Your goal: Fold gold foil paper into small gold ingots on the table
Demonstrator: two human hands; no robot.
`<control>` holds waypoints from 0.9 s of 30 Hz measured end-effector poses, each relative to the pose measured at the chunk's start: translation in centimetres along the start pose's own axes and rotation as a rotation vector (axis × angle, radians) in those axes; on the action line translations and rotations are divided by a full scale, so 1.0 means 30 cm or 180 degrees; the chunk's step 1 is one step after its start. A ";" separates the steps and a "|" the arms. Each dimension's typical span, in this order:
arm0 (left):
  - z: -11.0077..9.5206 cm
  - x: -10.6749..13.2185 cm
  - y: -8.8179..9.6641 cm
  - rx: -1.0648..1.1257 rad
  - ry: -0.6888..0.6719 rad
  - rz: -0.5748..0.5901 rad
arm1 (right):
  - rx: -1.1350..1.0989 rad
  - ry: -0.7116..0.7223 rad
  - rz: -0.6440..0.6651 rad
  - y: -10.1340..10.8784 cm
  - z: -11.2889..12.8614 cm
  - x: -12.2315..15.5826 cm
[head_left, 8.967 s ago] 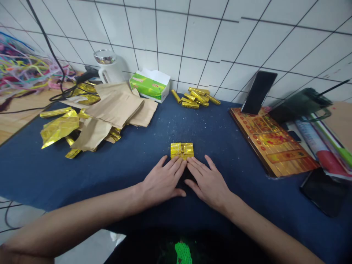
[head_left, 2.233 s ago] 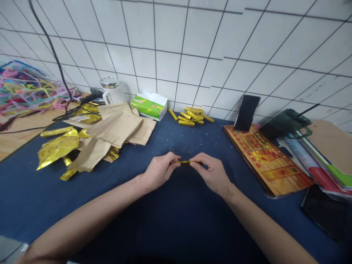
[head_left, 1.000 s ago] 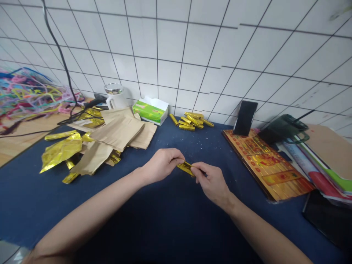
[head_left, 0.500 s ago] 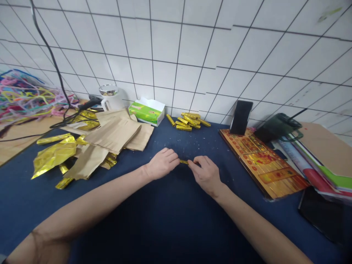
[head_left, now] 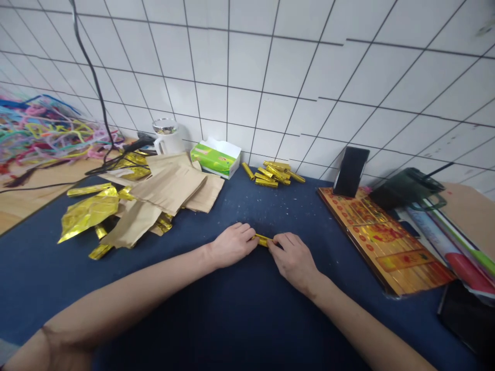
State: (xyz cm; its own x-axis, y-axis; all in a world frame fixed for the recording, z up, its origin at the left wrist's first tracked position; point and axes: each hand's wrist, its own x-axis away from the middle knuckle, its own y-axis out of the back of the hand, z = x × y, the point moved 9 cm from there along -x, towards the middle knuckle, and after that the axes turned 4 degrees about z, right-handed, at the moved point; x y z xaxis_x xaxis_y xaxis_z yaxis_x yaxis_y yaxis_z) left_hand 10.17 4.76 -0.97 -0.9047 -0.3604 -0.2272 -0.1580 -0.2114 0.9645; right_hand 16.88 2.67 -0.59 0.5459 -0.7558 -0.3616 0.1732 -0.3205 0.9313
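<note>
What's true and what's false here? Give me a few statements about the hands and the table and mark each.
The left hand and right hand both pinch one small gold strip. True.
A pile of gold pieces lies right of the tissue box, near the wall. True.
The phone lies flat. False: it leans upright against the wall.
The mug stands beside the phone. False: it stands left of the tissue box.

The gold foil strip (head_left: 263,240) is small and shiny, folded into a narrow flat bar that lies crosswise, its right end slightly lower. It sits low at the middle of the blue desk (head_left: 247,319). The left grip (head_left: 234,246) and right grip (head_left: 294,256) pinch its ends, so only its short middle shows.
</note>
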 end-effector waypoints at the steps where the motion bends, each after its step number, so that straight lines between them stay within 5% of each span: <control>1: -0.002 0.000 -0.003 0.0025 0.0007 0.0002 | -0.0019 0.0003 -0.0002 -0.001 0.001 0.000; 12: -0.023 0.001 -0.027 0.0148 0.0223 0.0232 | 0.0096 0.0079 0.0268 -0.021 0.018 0.001; 27: -0.049 0.072 -0.038 0.0452 0.0797 0.0464 | 0.0137 -0.0550 0.0896 -0.042 0.032 0.093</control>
State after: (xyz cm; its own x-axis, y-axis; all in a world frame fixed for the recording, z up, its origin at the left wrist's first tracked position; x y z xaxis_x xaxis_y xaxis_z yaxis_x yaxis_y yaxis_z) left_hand 8.98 2.88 -2.76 -0.7992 -0.5936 -0.0943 -0.1036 -0.0185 0.9944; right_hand 17.39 0.43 -2.82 0.4197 -0.9026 -0.0958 -0.0016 -0.1062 0.9943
